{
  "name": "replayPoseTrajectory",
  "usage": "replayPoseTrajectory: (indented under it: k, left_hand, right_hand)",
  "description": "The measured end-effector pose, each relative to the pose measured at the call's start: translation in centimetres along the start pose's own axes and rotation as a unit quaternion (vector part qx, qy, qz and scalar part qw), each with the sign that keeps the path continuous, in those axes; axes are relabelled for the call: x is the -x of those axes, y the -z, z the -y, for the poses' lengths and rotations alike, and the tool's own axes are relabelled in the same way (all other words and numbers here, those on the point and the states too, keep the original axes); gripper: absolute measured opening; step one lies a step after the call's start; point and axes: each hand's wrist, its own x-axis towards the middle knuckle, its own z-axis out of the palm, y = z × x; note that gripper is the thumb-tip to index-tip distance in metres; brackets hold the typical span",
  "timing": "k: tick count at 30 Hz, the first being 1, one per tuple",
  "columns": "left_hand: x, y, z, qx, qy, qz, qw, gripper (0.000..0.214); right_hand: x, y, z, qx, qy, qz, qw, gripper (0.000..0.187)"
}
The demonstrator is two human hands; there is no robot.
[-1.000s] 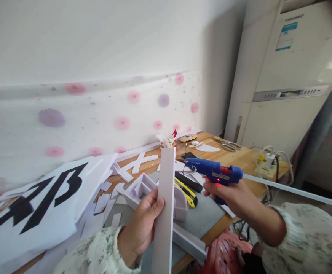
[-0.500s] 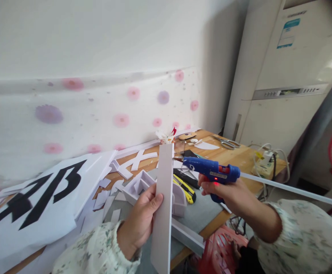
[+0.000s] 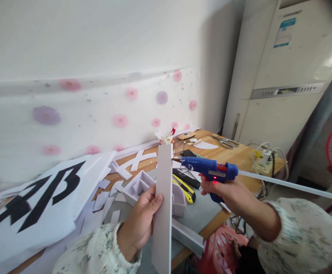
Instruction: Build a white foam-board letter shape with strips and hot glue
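My left hand is closed on a long white foam board strip, thumb on its near face, the strip standing tilted up in front of me. In my right hand is a blue hot glue gun, its red light lit and a long glue stick poking out of the back. The gun's nozzle is at the strip's right edge, close to the upper end. Behind the strip lies a white box-like foam board shape, partly hidden by the strip and my left hand.
Yellow utility knives lie right of the strip. White offcuts and a sheet with black printed shapes spread leftward. Scissors, a cup of tools and a power strip sit farther back. A pink basket is below the table edge.
The glue gun has shifted very slightly left with its nozzle staying by the strip's edge. The view has turned a little; my left hand's hold looks the same.
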Motion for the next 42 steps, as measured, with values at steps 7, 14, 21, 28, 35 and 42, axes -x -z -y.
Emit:
replayPoseTrajectory:
  k: [7, 14, 21, 28, 35, 42]
  left_hand:
    - [0.0, -0.2, -0.1, 0.002, 0.009, 0.006, 1.0, 0.033]
    - [-0.3, 0.3, -0.1, 0.015, -0.006, -0.026, 1.0, 0.034]
    - [-0.1, -3.0, -0.1, 0.134, -0.002, 0.028, 0.991, 0.031]
    - [-0.9, -6.9, 1.6, 0.202, -0.013, 0.13, 0.971, 0.034]
    - [-0.9, -6.0, 2.4, 0.123, -0.02, 0.175, 0.977, 0.029]
    - [-1.0, -6.0, 2.0, 0.081, -0.09, 0.126, 0.985, 0.028]
  right_hand:
    - [0.0, 0.1, 0.0, 0.007, -0.011, -0.004, 1.0, 0.024]
    - [0.4, 0.2, 0.2, 0.0, 0.002, 0.032, 0.999, 0.014]
    - [-0.4, -2.4, 1.4, -0.3, 0.085, 0.035, 0.95, 0.024]
    - [-0.9, -4.5, 2.0, -0.247, 0.056, 0.033, 0.967, 0.045]
    - [-1.1, -4.8, 1.6, -0.149, 0.016, 0.005, 0.989, 0.063]
    - [-0.5, -3.5, 0.9, -0.098, 0.176, 0.087, 0.976, 0.039]
